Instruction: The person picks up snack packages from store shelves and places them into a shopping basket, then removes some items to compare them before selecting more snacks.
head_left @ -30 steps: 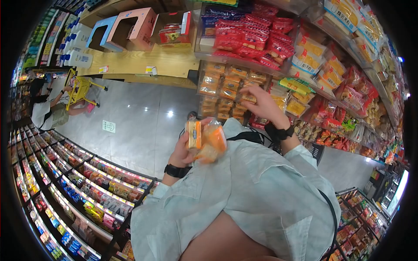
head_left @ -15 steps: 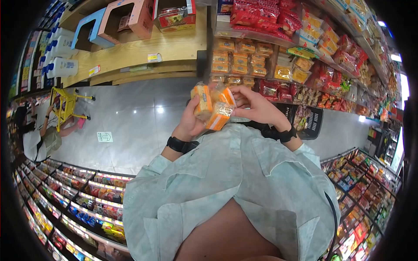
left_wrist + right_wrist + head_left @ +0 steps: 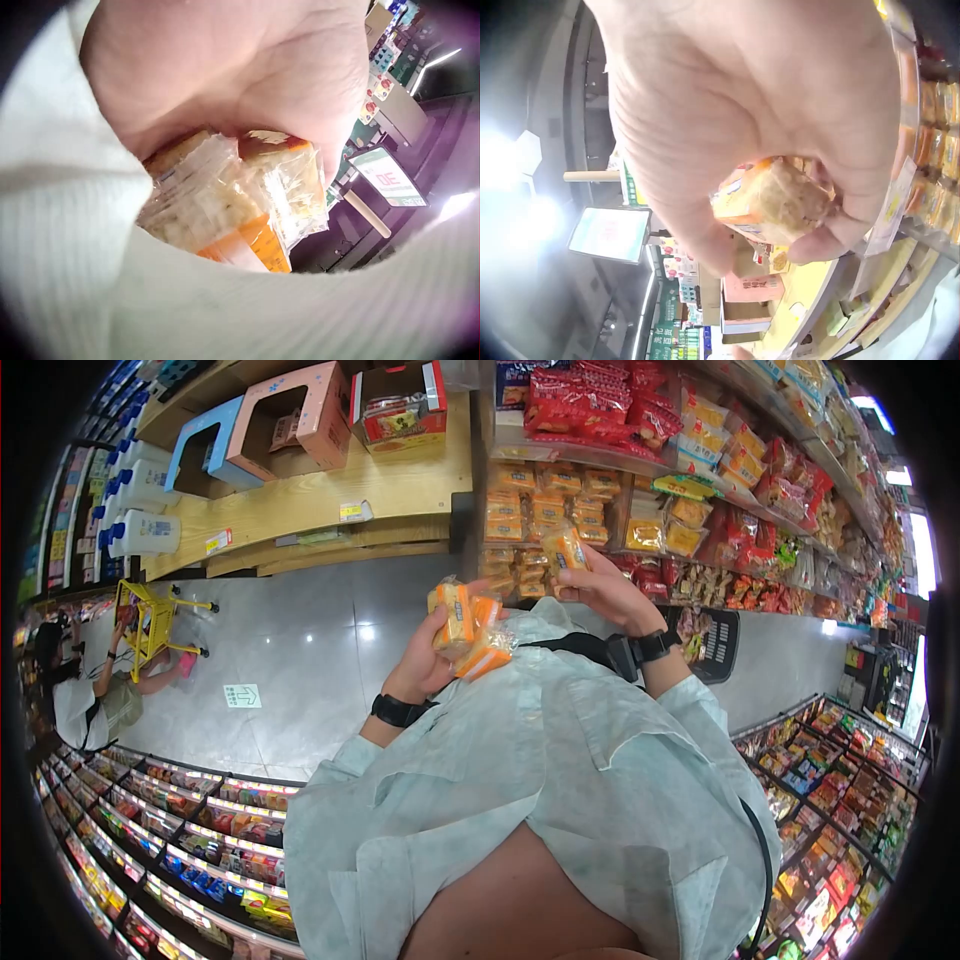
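Observation:
The left hand (image 3: pixel 424 660) holds several small clear-wrapped packs with orange bands (image 3: pixel 454 618) in front of the shirt. In the left wrist view the packs (image 3: pixel 225 202) lie against the palm, with the fingertips hidden. The right hand (image 3: pixel 612 595), a little to the right, grips one similar pack (image 3: pixel 565 548) upright between thumb and fingers. In the right wrist view, thumb and fingers curl round that pack (image 3: pixel 776 199). Beyond the right hand, rows of like packs (image 3: pixel 505 515) fill clear bins on the shelf.
Red snack bags (image 3: pixel 590 405) sit above the bins. To the left are a wooden shelf (image 3: pixel 290 500) with open cartons, white bottles, and a person beside a yellow cart (image 3: pixel 150 625). A black basket (image 3: pixel 715 645) is on the floor at right. Stocked racks stand at lower left and lower right.
The right hand has moved away from the packs in the left hand, rightward, and now holds up a single pack. The left hand has shifted slightly left and down with its packs.

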`<state>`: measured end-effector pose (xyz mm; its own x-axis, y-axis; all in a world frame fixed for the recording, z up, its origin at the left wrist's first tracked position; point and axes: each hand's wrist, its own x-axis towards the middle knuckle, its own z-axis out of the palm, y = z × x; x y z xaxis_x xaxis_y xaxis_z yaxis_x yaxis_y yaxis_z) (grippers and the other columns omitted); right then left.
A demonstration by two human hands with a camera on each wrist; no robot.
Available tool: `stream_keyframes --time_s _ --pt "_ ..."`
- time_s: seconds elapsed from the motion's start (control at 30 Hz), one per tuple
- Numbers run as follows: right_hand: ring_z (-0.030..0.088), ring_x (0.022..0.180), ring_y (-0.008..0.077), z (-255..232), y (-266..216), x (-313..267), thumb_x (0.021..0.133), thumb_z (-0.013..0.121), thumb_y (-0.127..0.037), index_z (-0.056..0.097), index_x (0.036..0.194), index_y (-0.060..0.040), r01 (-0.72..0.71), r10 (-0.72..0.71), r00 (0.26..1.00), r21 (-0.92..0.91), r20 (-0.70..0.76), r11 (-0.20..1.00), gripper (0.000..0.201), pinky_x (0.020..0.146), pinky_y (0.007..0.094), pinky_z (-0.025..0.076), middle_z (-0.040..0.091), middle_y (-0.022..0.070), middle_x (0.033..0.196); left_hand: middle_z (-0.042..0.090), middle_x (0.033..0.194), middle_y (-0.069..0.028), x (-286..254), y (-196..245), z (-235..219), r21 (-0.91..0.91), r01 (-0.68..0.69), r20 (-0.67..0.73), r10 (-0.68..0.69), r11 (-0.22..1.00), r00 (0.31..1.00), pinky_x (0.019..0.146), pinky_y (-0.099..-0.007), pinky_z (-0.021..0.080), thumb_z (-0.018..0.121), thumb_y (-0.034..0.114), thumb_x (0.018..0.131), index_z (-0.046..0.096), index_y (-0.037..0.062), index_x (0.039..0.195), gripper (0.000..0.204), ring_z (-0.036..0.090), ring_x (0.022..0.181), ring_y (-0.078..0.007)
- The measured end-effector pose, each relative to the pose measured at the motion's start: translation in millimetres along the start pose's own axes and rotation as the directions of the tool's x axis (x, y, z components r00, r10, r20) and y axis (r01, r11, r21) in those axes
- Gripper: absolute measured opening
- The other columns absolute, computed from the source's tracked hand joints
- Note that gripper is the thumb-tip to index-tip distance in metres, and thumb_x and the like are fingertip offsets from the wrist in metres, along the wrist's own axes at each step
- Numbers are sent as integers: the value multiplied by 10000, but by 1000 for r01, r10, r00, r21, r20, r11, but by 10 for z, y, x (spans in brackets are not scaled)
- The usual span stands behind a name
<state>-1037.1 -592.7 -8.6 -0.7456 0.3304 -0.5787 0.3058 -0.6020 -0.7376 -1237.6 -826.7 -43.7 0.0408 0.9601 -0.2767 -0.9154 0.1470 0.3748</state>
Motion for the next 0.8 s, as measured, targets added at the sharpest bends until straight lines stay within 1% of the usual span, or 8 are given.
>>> stream_keyframes --time_s 0.03,0.07,0.2,0.33,0.47,0.6,0.7,0.8 --pt "634 1102 144 -66 -33 96 956 630 -93 375 1528 -123 19 -19 1000 -126 3 992 626 866 315 552 588 63 1312 477 1495 -266 -1 -10 21 7 -21 -13 21 1000 1000 1150 -563 425 486 566 1026 284 65 1598 786 459 1419 -406" --pt "653 1048 135 -118 -73 204 906 694 -36 381 1476 -94 -40 15 992 -201 -125 979 653 839 297 560 602 84 1266 479 1492 -267 -4 -33 49 -6 -46 -25 46 999 999 1146 -568 427 486 571 1024 286 71 1597 787 464 1415 -411" --pt "663 1019 141 -528 -118 796 886 766 -178 425 1436 -23 -122 64 978 -291 -201 949 665 846 276 542 652 91 1157 489 1477 -274 -20 -126 109 -15 -138 -76 136 990 988 1131 -583 435 484 584 1022 295 96 1597 778 495 1378 -436" --pt "622 969 154 -771 -189 1369 860 828 -279 557 1409 -17 -103 17 990 -652 -137 751 666 836 295 500 645 63 1108 498 1459 -291 -88 -318 185 -53 -198 -191 184 979 964 1090 -570 467 450 592 1032 305 145 1600 738 557 1294 -467" --pt "632 975 161 -975 83 1825 837 849 -267 564 1345 10 -25 -63 991 -608 -122 793 645 824 306 519 650 73 1076 491 1462 -294 -134 -502 317 -50 -283 -306 255 958 917 1070 -568 478 451 625 1016 305 158 1602 764 552 1295 -471" --pt "605 851 158 -692 344 1808 753 903 -163 542 1189 21 65 -257 894 -460 -368 886 596 757 317 526 629 55 958 477 1476 -294 -160 -677 346 -19 -372 -303 349 928 887 1070 -578 475 466 640 1006 293 156 1606 790 538 1312 -469" --pt "608 854 160 -841 543 1904 771 890 -177 555 1174 24 55 -226 887 -394 -403 918 560 758 309 520 626 55 950 469 1483 -295 -164 -740 386 -25 -416 -329 385 909 862 1079 -581 466 475 648 999 287 154 1607 806 534 1319 -467" --pt "638 906 162 -1024 664 1989 838 828 -219 654 1154 25 13 -141 937 -372 -320 928 435 779 299 515 683 77 1030 462 1491 -298 -158 -760 413 -49 -436 -313 401 898 861 1096 -577 453 472 636 1005 284 152 1609 796 529 1325 -466"
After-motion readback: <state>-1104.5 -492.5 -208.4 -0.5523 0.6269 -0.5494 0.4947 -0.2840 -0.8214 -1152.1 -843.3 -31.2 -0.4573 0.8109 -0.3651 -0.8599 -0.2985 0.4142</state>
